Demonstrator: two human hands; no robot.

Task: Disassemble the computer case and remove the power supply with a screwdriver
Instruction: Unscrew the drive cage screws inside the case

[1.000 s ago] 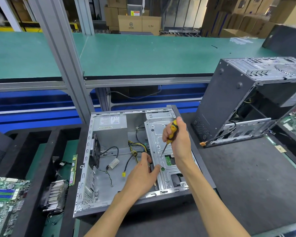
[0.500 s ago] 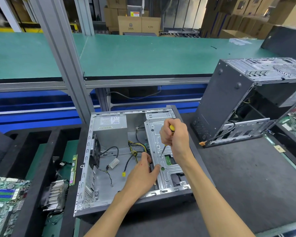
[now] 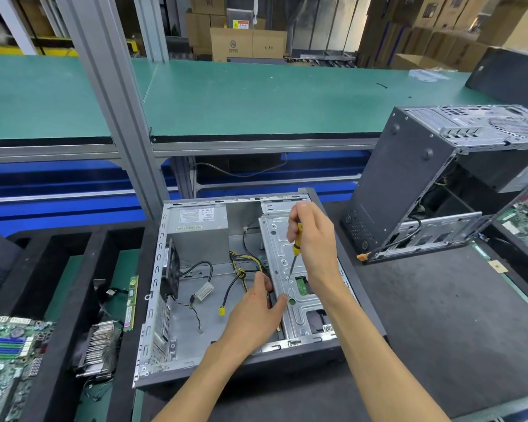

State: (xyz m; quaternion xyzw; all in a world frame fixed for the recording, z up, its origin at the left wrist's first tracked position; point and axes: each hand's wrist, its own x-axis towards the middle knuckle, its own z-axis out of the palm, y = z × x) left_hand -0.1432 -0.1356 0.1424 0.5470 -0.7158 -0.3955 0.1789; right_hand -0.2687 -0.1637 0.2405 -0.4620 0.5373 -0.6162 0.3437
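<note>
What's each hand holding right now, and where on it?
The right hand grips the screwdriver by its yellow handle. The left hand grips the left edge of the drive cage.

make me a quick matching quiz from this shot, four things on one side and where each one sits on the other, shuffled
Things
1. power supply
2. screwdriver
3. heatsink
4. second case

Places
A. standing upright, right of the open case
B. gripped in the right hand, tip on the drive cage
C. far left corner inside the open case
D. in the black tray, left of the open case

Pairs: 1-C, 2-B, 3-D, 4-A
</note>
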